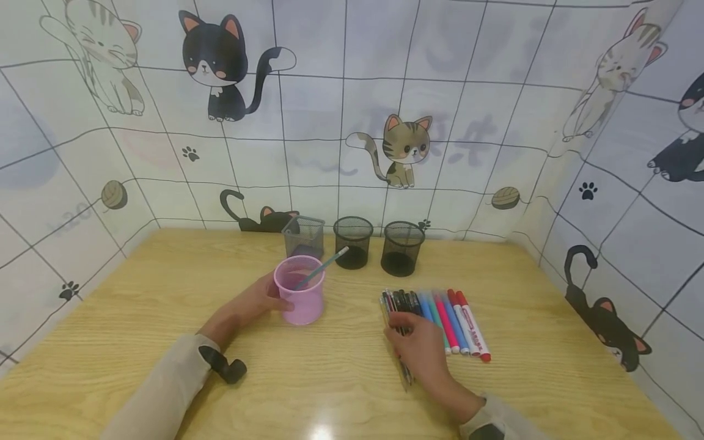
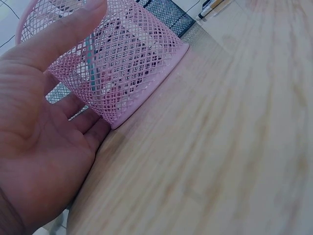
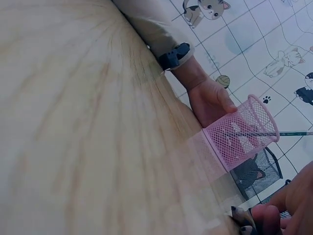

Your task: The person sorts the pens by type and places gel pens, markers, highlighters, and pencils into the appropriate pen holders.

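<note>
From my remote station I list: pink mesh cup (image 1: 304, 310), one, left of centre on the desk (image 1: 313, 379), left hand (image 1: 269, 296) fingers curled round it; pencil (image 1: 332, 257) leaning inside, one. Right hand (image 1: 420, 348), over the dark pens (image 1: 404, 299): whether its fingers pinch any, I cannot tell. Advisable, I judge: cup steady, one pen per grip. Far side: grey square holder (image 1: 308, 235), one; round black holders (image 1: 399, 263), two. Right: red-capped markers (image 1: 474, 325), two; coloured pens (image 1: 447, 324), partly covered, uncounted.

No legible text — marker (image 1: 474, 326) print blurred
</note>
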